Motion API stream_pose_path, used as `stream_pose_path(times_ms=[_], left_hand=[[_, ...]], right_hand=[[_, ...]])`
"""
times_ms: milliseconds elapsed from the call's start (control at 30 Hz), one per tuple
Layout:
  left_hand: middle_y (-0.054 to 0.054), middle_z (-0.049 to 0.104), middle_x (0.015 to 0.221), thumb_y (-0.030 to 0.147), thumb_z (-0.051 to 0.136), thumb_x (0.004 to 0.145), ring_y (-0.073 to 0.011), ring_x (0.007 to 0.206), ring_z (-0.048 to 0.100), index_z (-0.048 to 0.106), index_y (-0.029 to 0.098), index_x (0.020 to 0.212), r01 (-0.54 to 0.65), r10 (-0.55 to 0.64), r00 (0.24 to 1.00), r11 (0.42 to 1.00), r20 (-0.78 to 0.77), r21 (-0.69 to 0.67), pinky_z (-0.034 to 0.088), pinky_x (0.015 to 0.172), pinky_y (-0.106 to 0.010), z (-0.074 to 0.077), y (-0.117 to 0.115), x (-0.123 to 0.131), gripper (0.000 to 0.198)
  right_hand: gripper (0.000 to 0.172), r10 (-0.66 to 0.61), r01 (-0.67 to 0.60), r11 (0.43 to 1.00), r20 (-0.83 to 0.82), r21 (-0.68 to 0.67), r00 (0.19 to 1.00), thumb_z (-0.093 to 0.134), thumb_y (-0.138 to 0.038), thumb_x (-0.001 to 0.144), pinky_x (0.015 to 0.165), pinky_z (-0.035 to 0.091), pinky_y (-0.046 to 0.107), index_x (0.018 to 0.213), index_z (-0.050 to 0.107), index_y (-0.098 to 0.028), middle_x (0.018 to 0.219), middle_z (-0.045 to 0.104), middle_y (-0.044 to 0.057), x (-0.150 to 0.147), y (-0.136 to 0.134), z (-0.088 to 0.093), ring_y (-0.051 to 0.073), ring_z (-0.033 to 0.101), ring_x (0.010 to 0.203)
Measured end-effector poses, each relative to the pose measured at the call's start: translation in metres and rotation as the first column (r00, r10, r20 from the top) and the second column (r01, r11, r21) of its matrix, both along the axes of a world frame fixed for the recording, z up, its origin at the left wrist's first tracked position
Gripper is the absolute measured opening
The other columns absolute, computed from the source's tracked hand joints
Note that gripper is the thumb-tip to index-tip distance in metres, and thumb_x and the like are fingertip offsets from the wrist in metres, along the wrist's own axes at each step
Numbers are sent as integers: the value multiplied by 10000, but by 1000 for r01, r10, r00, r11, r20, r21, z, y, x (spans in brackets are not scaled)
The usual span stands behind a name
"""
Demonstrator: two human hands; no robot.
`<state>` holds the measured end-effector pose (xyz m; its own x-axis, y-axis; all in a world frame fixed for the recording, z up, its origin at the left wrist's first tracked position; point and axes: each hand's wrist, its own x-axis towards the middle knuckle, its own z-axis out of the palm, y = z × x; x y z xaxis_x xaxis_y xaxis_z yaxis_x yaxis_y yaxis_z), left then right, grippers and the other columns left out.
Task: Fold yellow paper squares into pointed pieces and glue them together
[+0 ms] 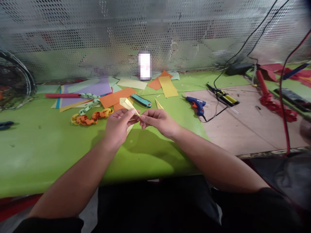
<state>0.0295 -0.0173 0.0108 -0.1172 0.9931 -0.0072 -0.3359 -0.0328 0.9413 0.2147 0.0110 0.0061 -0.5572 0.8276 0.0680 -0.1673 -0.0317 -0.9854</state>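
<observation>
A folded piece of pale yellow paper narrows to a point between my two hands. My left hand is closed on its wider part, thumb on top. At the narrow tip, my right hand pinches the paper with thumb and fingers. Another pale yellow piece shows partly beneath my left hand. Just beyond my right hand lies a small yellow folded paper. A teal utility knife rests on the green table behind the hands.
Orange and green paper chains lie left, near stacked coloured sheets. A blue glue gun with its cord and yellow-black pliers lie right. Behind stands a perforated metal panel. A red cable hangs at the right.
</observation>
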Motion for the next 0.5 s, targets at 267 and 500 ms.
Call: stream_pose_path(times_ms=[267,500], left_hand=[[-53,786,742,408,921,743,-189,655,752,766,168,743,-67,66,997,998,-48,-19,668,781,-384,-1,-5,8,286],[-65,814,821,447,860,833,-195,715,768,810,185,795,-112,130,978,987,-161,115,674,772,-356,-6,-1,1,270]], right_hand=[[242,-221,163,923,134,348,966,717,-364,899,593,401,273,754,637,-188,686,616,-7,-5,-9,-3,120,514,625],[331,-234,138,908,207,395,950,693,-452,948,551,363,270,768,659,-176,674,599,-4,-6,-11,-1,116,477,597]])
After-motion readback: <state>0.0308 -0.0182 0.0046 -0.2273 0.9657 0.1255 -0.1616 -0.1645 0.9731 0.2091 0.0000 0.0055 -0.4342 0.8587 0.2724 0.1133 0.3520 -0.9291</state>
